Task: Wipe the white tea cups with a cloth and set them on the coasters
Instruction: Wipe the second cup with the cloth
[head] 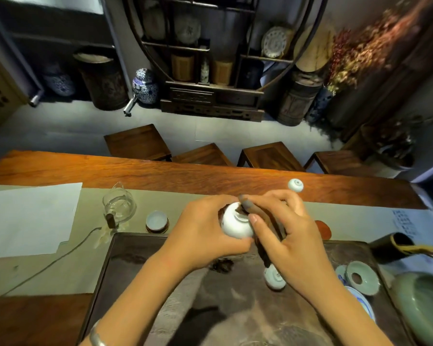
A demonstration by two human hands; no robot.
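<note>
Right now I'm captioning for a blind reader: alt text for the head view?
Left hand holds a white tea cup while the right hand wipes it with a dark cloth, above a dark tea tray. Another cup sits on a coaster.

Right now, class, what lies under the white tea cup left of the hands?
The white tea cup sits on a dark round coaster; only the coaster's rim shows, its middle covered by the cup.

We see two bare, sleeveless forearms, a plain silver bangle (96, 337) on our left wrist, with no rings or watch on either hand.
</note>
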